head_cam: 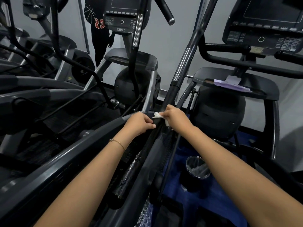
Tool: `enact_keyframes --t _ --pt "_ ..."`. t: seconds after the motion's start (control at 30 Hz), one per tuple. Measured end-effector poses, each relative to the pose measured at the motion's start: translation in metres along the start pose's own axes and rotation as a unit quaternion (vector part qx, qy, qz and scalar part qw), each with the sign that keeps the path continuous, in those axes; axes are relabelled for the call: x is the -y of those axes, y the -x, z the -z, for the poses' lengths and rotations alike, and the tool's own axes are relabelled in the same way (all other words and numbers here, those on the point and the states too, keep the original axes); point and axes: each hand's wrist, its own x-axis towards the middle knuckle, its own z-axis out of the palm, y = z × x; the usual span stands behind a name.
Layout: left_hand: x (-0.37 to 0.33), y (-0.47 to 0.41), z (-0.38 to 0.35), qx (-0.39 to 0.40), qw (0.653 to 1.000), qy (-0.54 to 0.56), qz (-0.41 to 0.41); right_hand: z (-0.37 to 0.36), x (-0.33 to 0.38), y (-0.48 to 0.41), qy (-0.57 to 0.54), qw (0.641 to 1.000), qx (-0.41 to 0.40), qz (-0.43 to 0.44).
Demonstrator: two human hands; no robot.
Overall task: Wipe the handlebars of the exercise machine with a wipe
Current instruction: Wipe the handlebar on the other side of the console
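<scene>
A long black handlebar (177,76) with a chrome band runs from the top right down through the middle of the view. My right hand (176,117) grips a white wipe (158,115) wrapped against the bar's lower black section. My left hand (141,122) is curled on the same bar just below and left of the wipe, thumb and fingers around it. A second upright handlebar (136,40) with a chrome grip stands further left, untouched. Most of the wipe is hidden under my right fingers.
Two consoles, the near one (265,28) at top right and another (121,15) at top centre. A packet of wipes (232,83) lies on the right machine's tray. A lined waste bin (196,171) stands on blue floor. A person (98,33) stands at the back.
</scene>
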Motion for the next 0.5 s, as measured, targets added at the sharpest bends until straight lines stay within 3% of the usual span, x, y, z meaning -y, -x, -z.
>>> enact_keyframes --t 0.23,0.37,0.5 --pt "0.007 0.009 0.003 0.020 1.000 0.005 0.013 0.007 0.009 0.007 0.006 0.997 0.060 0.039" --pt "0.002 0.009 0.005 0.031 0.999 -0.001 0.020 0.005 0.006 -0.006 0.009 0.999 0.030 -0.019" --pt "0.004 0.010 0.004 0.025 1.000 -0.001 0.010 -0.008 0.017 0.010 0.006 1.000 0.000 0.017"
